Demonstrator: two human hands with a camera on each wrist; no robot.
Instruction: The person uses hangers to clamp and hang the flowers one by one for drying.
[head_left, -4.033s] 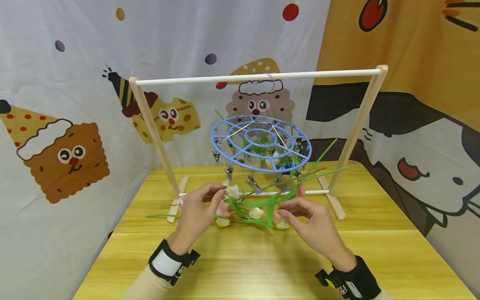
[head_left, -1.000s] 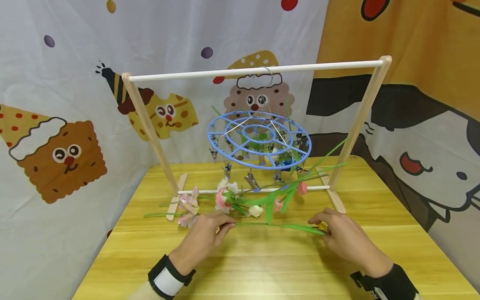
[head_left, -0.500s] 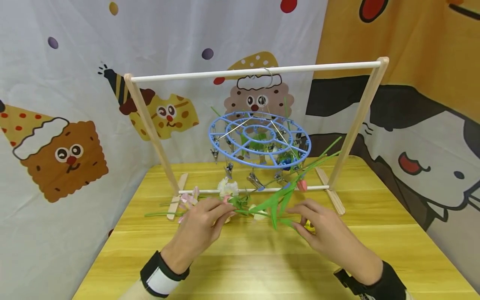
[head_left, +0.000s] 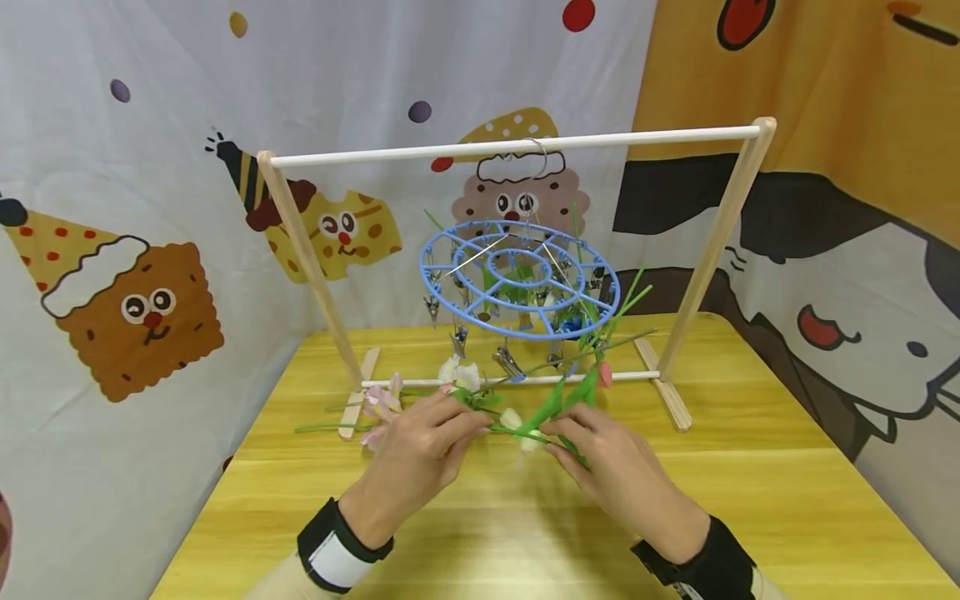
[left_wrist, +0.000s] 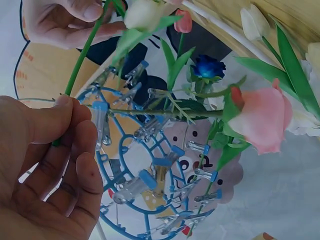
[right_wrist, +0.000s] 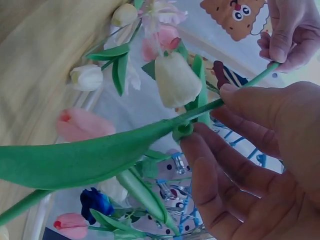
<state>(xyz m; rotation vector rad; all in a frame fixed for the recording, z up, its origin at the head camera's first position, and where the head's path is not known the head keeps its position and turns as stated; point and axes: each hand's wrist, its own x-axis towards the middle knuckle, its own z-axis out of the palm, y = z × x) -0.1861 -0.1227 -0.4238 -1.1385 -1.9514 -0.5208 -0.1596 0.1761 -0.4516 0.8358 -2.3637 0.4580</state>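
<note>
Both hands hold one green artificial tulip stem low over the table, among other flowers. My left hand pinches its bare end between thumb and fingers, clear in the left wrist view. My right hand pinches the same stem further along, by the base of a long leaf. The bloom end of this tulip is mostly out of sight past the right hand. A white tulip hangs right behind the stem. A pink rose shows beyond the left hand.
A blue round clip hanger with metal clips hangs from the white bar of a wooden stand, just behind the hands. A blue rose is among it. Pink-lilac flowers, a white flower and a pink tulip lie around the lower bar.
The right hand has moved left along the stem, closer to the left hand, which shifted slightly right and up. Loose stems at the right have swung left and stand steeper.
</note>
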